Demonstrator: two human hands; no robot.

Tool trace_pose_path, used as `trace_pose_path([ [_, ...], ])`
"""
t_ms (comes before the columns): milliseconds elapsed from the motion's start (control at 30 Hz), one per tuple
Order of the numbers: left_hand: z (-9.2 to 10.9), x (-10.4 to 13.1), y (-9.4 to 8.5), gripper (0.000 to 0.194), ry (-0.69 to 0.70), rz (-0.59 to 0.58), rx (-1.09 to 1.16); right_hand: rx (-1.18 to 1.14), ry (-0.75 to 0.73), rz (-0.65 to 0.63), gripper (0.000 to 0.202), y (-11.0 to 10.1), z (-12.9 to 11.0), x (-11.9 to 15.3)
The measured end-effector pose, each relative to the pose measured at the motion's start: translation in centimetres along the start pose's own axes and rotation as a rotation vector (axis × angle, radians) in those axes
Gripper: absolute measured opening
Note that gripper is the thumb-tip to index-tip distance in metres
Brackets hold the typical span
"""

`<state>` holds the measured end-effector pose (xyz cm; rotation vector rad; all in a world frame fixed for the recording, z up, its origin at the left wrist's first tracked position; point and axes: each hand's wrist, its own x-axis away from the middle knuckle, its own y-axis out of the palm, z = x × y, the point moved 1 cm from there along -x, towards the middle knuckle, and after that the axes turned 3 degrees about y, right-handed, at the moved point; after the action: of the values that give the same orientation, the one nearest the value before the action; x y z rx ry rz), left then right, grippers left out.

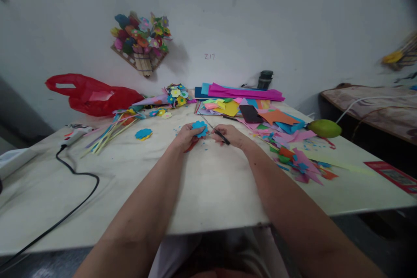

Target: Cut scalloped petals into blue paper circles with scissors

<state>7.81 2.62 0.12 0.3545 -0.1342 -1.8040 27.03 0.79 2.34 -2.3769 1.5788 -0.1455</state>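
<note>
My left hand (188, 135) pinches a blue flower cutout (200, 129) with a scalloped edge, near the middle of the table. Just to its right, my right hand (225, 134) is closed on a pair of scissors (221, 136) with dark handles. The thin blades point up and to the left, close to the flower's right side; whether they touch it I cannot tell. Something red shows beneath my left hand, too small to name. Tiny blue scraps (206, 149) lie on the table around both hands. Left of them rests a blue and yellow flower cutout (143, 134).
Coloured paper scraps (301, 163), a dark phone (250, 114) and a green fruit (325, 128) lie to the right. Rolled paper (244, 92) is at the back. On the left are a red bag (97, 95), paper strips (104, 137) and a power strip (75, 135) with a black cord.
</note>
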Motion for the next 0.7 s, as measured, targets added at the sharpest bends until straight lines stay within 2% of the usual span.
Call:
trace_pose_path([
  [500, 0.09, 0.04, 0.08, 0.032, -0.023, -0.084, -0.024, 0.015, 0.018, -0.005, 0.022, -0.09, 0.35, -0.14],
  [633, 0.20, 0.17, 0.24, 0.030, -0.041, -0.107, 0.013, 0.015, -0.006, 0.004, 0.029, -0.17, 0.46, -0.28],
  [700, 0.18, 0.15, 0.25, 0.029, -0.040, -0.103, 0.016, 0.009, -0.024, 0.054, 0.035, -0.26, 0.49, -0.45],
])
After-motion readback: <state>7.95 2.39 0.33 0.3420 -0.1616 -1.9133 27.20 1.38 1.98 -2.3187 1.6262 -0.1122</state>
